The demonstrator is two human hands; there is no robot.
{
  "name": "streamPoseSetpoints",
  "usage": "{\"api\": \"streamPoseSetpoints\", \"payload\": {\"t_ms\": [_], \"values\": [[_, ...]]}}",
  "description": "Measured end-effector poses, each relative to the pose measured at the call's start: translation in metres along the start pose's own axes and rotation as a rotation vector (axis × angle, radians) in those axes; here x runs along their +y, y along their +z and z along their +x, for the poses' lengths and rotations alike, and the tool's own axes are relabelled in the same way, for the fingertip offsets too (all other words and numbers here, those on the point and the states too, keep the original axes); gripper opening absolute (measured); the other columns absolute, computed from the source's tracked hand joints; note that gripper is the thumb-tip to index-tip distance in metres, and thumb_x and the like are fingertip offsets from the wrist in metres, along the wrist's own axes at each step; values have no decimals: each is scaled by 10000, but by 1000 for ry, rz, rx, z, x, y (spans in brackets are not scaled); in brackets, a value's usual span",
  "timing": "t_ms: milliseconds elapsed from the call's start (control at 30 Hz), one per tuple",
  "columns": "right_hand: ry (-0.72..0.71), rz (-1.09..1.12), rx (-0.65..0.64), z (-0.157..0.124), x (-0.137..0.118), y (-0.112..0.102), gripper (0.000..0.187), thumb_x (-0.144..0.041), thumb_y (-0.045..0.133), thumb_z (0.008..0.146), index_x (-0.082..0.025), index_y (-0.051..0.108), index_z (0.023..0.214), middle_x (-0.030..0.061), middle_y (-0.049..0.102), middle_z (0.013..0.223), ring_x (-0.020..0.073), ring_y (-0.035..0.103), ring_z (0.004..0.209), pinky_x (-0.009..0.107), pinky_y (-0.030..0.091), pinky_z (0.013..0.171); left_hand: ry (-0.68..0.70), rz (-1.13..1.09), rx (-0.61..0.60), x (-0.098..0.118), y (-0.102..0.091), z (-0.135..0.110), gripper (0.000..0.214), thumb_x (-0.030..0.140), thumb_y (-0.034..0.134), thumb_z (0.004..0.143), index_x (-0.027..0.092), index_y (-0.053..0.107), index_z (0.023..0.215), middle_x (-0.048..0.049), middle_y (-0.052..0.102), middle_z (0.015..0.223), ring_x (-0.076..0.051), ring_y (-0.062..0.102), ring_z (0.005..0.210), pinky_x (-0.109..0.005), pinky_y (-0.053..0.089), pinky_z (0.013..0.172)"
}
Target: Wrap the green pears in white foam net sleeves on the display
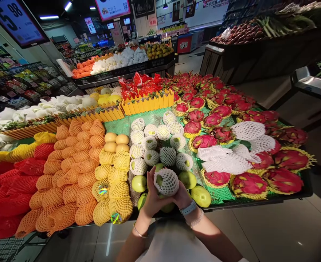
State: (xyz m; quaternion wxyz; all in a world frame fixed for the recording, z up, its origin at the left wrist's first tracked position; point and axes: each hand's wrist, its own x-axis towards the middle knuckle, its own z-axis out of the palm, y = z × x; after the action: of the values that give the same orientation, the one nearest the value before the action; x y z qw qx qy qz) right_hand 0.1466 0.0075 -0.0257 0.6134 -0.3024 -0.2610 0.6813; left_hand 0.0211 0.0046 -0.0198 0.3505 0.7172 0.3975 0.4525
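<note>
- While the head view has both hands wrapped round it, the foam-netted green fruit point(159, 180) sits lower centre: left hand point(152, 199) cupping one side, right hand point(181, 196) the other, fingers spread about fruit-wide.
- Probably lightish, firm, but bruises easily; the foam net point(171, 182) should be grippy yet might slip on the skin, so I'd cup its middle.
- Dragon fruit point(249, 184), lower right.
</note>
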Motion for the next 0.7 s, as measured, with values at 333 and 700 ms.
{"api": "streamPoseSetpoints", "payload": {"t_ms": [333, 700], "values": [[-346, -980, 5, 24, -35, -10, 456, -347, 254, 1032, -255, 540, 1376, 67, 563, 1456, 242, 491, 1385, 546, 406, 1155, -359, 16, 402, -26, -2, -1, 1089, 517, 858, 547, 248, 235, 1399, -189, 442, 1439, -439, 424, 1373, -659, 360, 1146], [-421, -1986, -196, 58, -55, -43, 613, -40, 390, 867, -98, 461, 1473, 167, 391, 1564, 345, 373, 1452, 536, 324, 1202, -243, 100, 519, -25, -18, 40, 979, 439, 851, 600, 386, 274, 1388, -86, 397, 1493, -380, 405, 1403, -634, 395, 1128]]}}
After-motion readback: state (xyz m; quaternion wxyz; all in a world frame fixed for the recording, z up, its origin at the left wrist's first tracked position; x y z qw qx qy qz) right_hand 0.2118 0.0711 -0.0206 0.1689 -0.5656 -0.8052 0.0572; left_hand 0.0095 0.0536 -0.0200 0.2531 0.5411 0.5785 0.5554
